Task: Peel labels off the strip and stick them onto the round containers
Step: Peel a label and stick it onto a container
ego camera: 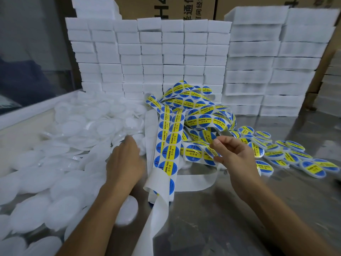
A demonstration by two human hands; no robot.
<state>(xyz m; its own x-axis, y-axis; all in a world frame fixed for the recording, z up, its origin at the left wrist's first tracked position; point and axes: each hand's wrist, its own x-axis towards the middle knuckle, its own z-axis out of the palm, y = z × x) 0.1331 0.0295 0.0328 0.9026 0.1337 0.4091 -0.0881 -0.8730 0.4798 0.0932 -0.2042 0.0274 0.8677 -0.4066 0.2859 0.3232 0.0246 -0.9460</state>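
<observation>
Pinching a blue-and-yellow label (212,145) in the right hand's (234,154) grip, left hand (125,159) slack on white containers (73,130).

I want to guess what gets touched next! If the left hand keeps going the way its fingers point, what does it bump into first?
Probably the pile of plain white containers: the left hand points up and away into it, fingertips already at its edge.
</observation>
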